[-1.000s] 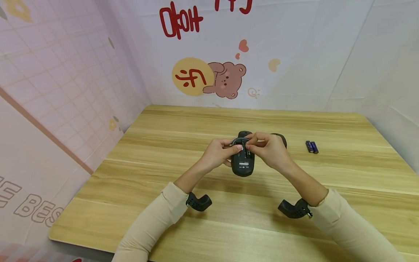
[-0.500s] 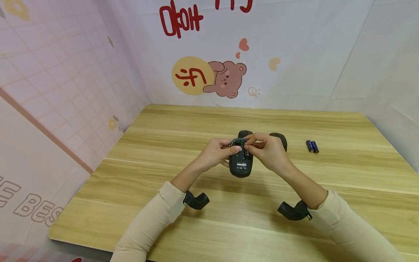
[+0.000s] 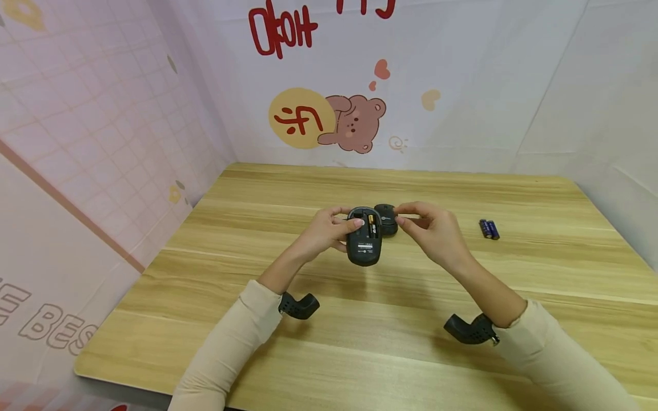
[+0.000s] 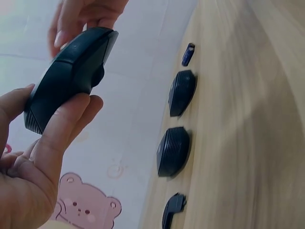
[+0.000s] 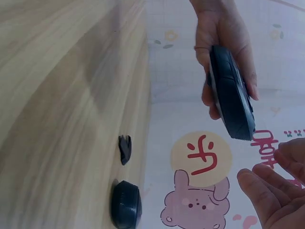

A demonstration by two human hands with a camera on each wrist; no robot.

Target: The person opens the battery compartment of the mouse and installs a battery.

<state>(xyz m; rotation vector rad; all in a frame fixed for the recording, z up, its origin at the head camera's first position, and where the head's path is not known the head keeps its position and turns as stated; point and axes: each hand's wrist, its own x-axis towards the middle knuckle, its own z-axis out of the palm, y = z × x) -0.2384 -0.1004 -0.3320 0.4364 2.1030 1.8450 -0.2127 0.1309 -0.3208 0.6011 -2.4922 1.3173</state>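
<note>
My left hand (image 3: 324, 231) grips a black computer mouse (image 3: 364, 254) above the table, its underside facing up and its thumb lying across it. In the mouse's uncovered battery compartment lies a black-and-gold battery (image 3: 372, 226). My right hand (image 3: 429, 228) is apart from that mouse, to its right, with fingers bent loosely. Nothing shows between its fingertips in the right wrist view, where the fingers (image 5: 267, 193) are at the lower right. A second black mouse (image 3: 388, 220) rests on the table beyond, partly overlapped by the held one.
Two blue batteries (image 3: 489, 229) lie side by side on the wooden table (image 3: 329, 354), to the right. The left wrist view shows a third mouse (image 4: 182, 93), hidden behind my right hand in the head view, and a small black piece (image 4: 173, 209), probably a battery cover.
My right fingertips have come away from the battery compartment and moved right, uncovering the battery. My left hand has shifted the mouse slightly left and up.
</note>
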